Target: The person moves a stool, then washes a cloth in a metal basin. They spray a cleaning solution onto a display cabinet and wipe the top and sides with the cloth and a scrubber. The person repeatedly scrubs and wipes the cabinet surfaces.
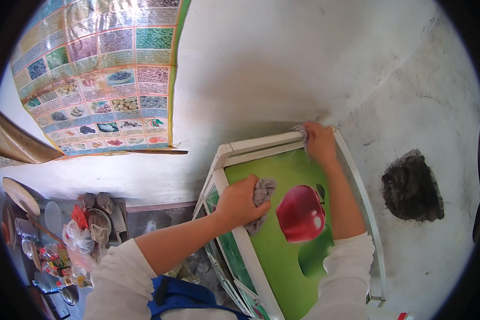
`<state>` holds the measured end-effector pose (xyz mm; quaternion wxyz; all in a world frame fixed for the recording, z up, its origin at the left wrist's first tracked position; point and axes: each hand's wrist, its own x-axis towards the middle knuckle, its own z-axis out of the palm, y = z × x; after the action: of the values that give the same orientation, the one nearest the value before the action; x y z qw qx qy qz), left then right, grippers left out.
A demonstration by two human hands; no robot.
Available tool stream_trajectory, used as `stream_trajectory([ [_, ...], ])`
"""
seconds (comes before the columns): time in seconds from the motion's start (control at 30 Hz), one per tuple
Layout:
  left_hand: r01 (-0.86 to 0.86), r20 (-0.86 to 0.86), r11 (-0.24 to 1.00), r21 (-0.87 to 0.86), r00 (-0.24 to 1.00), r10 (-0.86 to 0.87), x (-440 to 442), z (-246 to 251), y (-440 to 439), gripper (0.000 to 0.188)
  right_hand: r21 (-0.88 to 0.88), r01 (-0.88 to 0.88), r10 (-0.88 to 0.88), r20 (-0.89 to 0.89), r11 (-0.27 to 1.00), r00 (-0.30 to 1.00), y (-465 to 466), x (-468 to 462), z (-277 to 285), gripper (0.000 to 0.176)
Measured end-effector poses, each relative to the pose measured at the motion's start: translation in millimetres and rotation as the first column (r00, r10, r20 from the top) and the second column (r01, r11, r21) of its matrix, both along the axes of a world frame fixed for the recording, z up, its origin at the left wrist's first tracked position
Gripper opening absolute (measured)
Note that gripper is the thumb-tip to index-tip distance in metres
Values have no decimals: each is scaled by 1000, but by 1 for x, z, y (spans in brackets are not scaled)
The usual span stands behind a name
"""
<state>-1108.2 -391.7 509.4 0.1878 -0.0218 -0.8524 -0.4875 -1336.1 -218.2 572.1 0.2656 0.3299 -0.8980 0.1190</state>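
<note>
A white-framed cabinet (249, 256) stands in front of me, its green top panel (264, 164) printed with a red apple (302, 214). My left hand (238, 202) is closed around a bunched grey cloth (265, 192) at the left side of the panel, near the white frame. At the far right corner, my right hand (321, 143) grips another piece of grey cloth (305, 136) against the back rail (266, 143). Whether the two cloth pieces are joined cannot be seen. Green panes (233, 244) fill the cabinet's left side.
Behind the cabinet rises a stained white wall (256, 80) with a dark patch (414, 188). A glossy food poster (116, 80) hangs at upper left. Lower left, a cluttered surface holds several bottles (48, 282), plastic bags (78, 236), a cleaver (119, 220) and a round board (22, 196).
</note>
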Motion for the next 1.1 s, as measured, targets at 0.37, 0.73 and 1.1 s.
stream_trajectory([
  [0.37,-26,-93,1000,12,995,27,-6,-4,2,44,275,250,-267,27,928,963,33,-46,26,22],
  [0.73,2,31,1000,-4,1000,-2,-2,0,-1,44,270,-232,211,105,934,972,-53,25,18,16],
  [1.1,18,-13,999,42,1000,-17,-3,0,-2,43,120,-35,37,-13,992,999,-26,32,18,16],
])
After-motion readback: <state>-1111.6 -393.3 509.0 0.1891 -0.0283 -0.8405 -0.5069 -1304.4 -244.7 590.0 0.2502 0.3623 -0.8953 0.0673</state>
